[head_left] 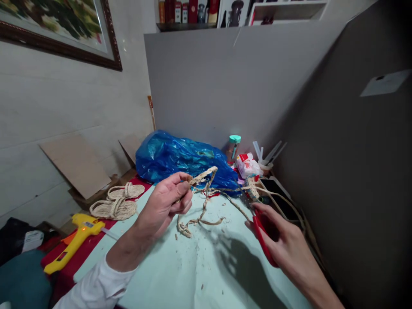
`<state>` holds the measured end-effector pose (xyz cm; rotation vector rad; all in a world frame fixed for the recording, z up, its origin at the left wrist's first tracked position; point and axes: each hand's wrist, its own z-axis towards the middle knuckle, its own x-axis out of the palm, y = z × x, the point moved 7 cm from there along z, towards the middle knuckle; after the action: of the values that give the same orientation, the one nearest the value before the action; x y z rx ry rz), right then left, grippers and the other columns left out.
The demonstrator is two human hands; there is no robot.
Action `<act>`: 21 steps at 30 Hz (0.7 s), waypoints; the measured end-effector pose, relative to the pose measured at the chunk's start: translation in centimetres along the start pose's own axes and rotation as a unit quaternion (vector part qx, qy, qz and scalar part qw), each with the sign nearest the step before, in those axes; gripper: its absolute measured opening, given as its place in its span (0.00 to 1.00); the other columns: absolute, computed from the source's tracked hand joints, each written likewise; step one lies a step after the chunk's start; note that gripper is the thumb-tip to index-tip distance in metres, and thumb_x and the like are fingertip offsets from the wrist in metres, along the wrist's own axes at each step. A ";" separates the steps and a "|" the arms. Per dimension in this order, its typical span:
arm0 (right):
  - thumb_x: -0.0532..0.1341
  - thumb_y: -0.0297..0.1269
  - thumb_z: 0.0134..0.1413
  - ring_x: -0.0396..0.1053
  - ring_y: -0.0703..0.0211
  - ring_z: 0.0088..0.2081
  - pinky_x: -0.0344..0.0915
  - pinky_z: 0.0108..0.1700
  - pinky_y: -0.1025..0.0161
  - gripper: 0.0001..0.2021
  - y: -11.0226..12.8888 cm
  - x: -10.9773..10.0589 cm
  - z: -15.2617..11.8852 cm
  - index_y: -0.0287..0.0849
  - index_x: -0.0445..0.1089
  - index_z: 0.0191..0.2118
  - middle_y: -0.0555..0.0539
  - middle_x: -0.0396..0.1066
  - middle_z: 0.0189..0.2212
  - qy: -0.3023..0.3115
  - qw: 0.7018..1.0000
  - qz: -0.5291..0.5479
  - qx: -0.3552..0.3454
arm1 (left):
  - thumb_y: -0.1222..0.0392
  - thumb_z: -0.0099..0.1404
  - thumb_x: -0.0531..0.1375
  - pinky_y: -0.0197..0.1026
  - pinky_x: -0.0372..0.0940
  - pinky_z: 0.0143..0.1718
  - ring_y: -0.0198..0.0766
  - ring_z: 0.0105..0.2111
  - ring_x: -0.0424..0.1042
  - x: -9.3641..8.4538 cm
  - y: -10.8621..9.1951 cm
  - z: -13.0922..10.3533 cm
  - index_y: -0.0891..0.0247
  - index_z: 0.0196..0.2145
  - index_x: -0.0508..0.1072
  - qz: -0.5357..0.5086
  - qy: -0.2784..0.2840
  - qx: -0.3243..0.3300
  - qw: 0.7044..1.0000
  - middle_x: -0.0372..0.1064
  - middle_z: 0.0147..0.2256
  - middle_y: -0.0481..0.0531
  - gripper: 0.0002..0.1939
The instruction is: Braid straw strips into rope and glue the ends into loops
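My left hand (167,197) pinches a braided straw cord (205,175) above the pale sheet. Past my fingertips the cord bends, and loose strands trail down and off to the right. In my right hand (288,238) is a pair of red-handled scissors (264,242), its blades pointing up and left beside a strand. Whether the blades touch that strand I cannot tell. Two small woven straw sandals (118,208) lie to the left of my left hand.
Behind my hands rests a blue plastic bag (180,156). A yellow glue gun (75,242) lies at left. Toward the back right are a green-lidded jar (234,148), a cup of glue sticks (266,165) and a dark tablet-like object (280,199). Straw scraps dot the pale sheet (167,270).
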<state>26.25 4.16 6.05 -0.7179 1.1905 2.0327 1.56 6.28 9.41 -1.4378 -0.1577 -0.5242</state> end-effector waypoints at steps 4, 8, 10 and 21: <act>0.66 0.43 0.54 0.71 0.61 0.29 0.70 0.33 0.68 0.17 2.5 -1.3 -0.3 0.47 0.66 0.48 0.51 0.72 0.31 -0.041 0.987 0.155 -0.013 | 0.58 0.69 0.57 0.31 0.42 0.20 0.23 0.15 0.41 2.0 0.5 0.4 0.63 0.37 0.64 -0.010 0.041 -0.010 0.999 0.56 0.18 0.39 0.06; 0.67 0.37 0.52 0.74 0.61 0.34 0.74 0.36 0.65 0.16 4.3 -2.1 0.9 0.48 0.63 0.44 0.47 0.75 0.39 -0.076 0.929 0.361 0.011 | 0.57 0.68 0.58 0.31 0.40 0.19 0.23 0.15 0.43 3.7 1.4 0.8 0.63 0.34 0.63 0.020 0.064 -0.041 0.997 0.56 0.17 0.39 0.08; 0.68 0.36 0.51 0.75 0.60 0.36 0.75 0.37 0.63 0.16 5.0 -1.9 1.8 0.47 0.61 0.42 0.46 0.75 0.41 -0.074 0.900 0.429 0.036 | 0.56 0.67 0.60 0.31 0.40 0.19 0.23 0.16 0.45 4.3 1.6 0.9 0.63 0.33 0.64 0.058 0.058 -0.033 0.996 0.58 0.18 0.40 0.09; 0.69 0.33 0.47 0.72 0.64 0.27 0.72 0.30 0.67 0.17 6.4 -1.9 5.0 0.46 0.61 0.40 0.56 0.70 0.25 -0.153 0.877 0.455 0.025 | 0.56 0.67 0.58 0.32 0.50 0.19 0.28 0.18 0.54 6.5 0.1 2.2 0.62 0.32 0.69 0.262 0.058 0.046 0.962 0.63 0.20 0.43 0.08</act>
<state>21.92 5.78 12.99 0.2903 1.5352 2.6922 7.72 6.84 12.32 -1.2877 0.2865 -0.1601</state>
